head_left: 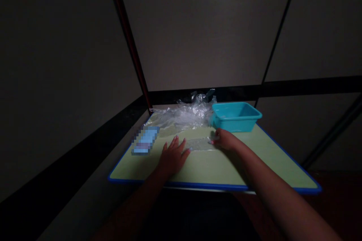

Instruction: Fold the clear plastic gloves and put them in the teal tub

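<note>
Plastic bag (200,144) lying flat, we are resting our left hand (172,158) spread open at its left end, pinching its right end with our right hand (225,140)

Film strip (200,144) btwn L hand (173,156) & R hand (224,140), film pile (186,117) behind, L of basin (236,123).

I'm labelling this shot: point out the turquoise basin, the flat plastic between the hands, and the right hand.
Turquoise basin (235,125): head view, front outer wall.
Flat plastic (200,144): head view, its middle.
Right hand (225,140): head view, back of hand.
</note>
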